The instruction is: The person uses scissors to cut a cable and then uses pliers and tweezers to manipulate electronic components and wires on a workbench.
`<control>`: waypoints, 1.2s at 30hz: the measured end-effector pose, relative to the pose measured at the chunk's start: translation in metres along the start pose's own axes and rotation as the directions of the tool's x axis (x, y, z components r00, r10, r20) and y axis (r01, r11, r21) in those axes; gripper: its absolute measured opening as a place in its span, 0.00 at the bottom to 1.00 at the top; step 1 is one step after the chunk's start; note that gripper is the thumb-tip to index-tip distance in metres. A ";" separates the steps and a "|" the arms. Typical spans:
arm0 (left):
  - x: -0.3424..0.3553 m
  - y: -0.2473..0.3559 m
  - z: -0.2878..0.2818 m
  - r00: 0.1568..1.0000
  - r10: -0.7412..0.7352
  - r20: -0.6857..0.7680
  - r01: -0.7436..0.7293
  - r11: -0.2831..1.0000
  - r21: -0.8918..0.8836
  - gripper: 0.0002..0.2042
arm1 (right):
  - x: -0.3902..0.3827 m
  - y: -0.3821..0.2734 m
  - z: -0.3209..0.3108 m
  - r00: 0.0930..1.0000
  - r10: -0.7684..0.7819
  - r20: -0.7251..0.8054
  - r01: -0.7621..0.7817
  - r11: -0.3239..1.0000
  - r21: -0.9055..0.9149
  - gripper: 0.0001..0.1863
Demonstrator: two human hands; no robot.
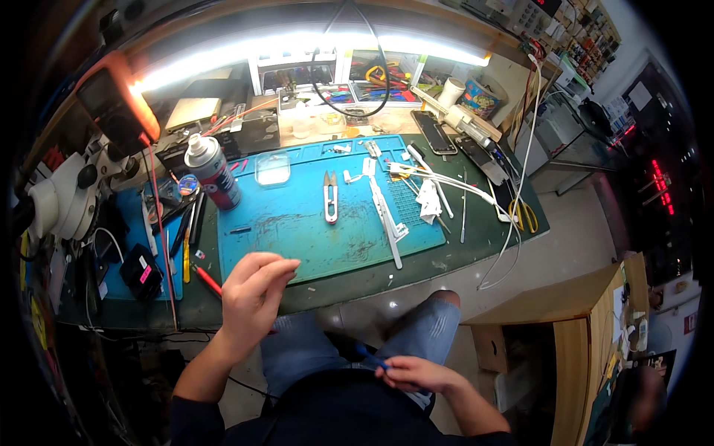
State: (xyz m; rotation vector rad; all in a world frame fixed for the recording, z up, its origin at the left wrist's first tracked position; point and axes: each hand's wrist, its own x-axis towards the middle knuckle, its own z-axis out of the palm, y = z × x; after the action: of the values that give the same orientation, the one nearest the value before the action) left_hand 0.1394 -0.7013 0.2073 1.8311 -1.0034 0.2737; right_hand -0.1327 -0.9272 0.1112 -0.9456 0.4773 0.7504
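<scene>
My left hand (256,293) is raised over the front edge of the blue silicone mat (312,253), fingertips pinched; whatever may be between them is too small to make out. Low over my lap, my right hand (409,372) grips a slim blue tool (370,357). On the mat lie small spring snips (331,208), a clear plastic tray (272,170), metal tweezers (390,234) and small white parts. A spray can (220,182) stands at the mat's left, and a red probe (209,279) lies left of my left hand.
A microscope (63,197) and orange multimeter (111,100) occupy the left. White cables (454,186), a phone (433,134) and yellow scissors (526,217) lie at the right. A black cable loop (349,111) hangs above the bench. A wooden cabinet (573,349) stands at the lower right.
</scene>
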 end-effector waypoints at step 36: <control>0.078 -0.041 0.033 0.826 -0.486 0.284 0.554 0.614 -0.562 0.08 | 0.104 -0.288 0.035 0.320 -0.885 0.337 0.601 -0.085 -0.795 0.08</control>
State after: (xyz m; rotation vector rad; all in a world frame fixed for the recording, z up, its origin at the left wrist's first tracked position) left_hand 0.2109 -0.7624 0.2091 1.4227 -0.4779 -0.4849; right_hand 0.1538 -0.9661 0.2173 -2.0642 -0.3605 -0.4363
